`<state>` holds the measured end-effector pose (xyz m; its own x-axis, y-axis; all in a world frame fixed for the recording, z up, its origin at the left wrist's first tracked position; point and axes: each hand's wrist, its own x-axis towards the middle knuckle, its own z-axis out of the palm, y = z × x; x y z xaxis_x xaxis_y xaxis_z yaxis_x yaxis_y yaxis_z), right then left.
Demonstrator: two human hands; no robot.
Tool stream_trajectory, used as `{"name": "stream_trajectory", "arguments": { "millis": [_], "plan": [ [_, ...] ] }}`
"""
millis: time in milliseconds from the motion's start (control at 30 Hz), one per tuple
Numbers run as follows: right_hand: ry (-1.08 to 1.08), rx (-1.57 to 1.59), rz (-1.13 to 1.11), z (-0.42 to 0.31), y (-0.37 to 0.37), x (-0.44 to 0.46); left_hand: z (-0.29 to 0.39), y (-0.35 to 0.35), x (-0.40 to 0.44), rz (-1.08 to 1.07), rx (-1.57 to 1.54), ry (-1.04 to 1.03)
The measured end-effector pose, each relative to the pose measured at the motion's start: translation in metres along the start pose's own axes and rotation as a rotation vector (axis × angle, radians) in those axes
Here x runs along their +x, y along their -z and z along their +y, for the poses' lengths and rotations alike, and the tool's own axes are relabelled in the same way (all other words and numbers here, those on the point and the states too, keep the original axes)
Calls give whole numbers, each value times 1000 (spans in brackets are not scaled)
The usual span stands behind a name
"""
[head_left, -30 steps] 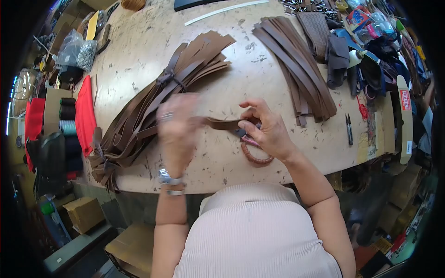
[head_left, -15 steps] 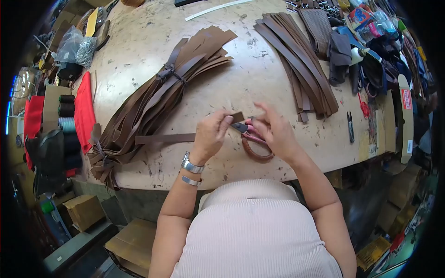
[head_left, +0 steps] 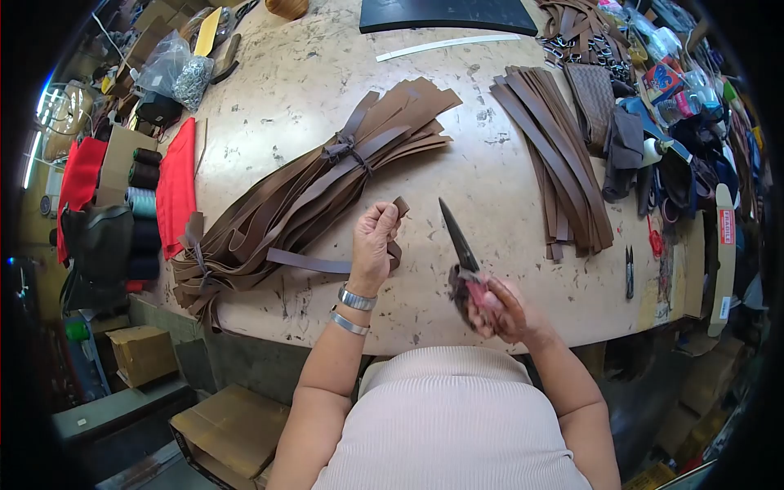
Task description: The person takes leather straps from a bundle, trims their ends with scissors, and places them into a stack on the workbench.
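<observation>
My left hand [head_left: 372,251] is closed on a brown leather strap [head_left: 310,261], pinching it near its end so that a short tip [head_left: 400,207] sticks up past the thumb. The strap's other part runs left toward a large tied bundle of brown straps [head_left: 278,200]. In my right hand [head_left: 513,314] are scissors [head_left: 460,237] with pink, wrapped handles, slightly blurred. Their dark blades look together and point up and away, apart from the strap. Most of the handles are hidden by my fingers.
A second stack of brown straps [head_left: 559,163] lies on the right of the table. Beyond it are a small black-handled tool [head_left: 629,272] and piled supplies [head_left: 678,90]. Red cloth [head_left: 178,188] and thread spools [head_left: 143,175] stand left. A white strip [head_left: 447,46] lies at the back.
My right hand, earlier with fingers spread over the scissors' handles, now grips them closer to the table's front edge, blades swung outward. My left hand still pinches the strap. The view has shifted.
</observation>
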<state>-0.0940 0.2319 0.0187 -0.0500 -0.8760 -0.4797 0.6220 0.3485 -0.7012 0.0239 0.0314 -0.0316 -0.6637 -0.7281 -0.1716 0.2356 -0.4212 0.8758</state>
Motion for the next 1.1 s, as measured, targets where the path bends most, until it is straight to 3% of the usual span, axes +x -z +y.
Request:
{"name": "stream_trajectory", "arguments": {
  "millis": [33, 300, 1100],
  "plan": [
    [-56, 141, -83, 0, -3, -4, -1, -1, 0, 2, -15, 0],
    [-87, 17, -163, 11, -14, 4, -3, -6, 0, -8, -56, -3],
    [-6, 62, -88, 23, -11, 17, -10, -10, -8, -90, -10, 53]
  ]
}}
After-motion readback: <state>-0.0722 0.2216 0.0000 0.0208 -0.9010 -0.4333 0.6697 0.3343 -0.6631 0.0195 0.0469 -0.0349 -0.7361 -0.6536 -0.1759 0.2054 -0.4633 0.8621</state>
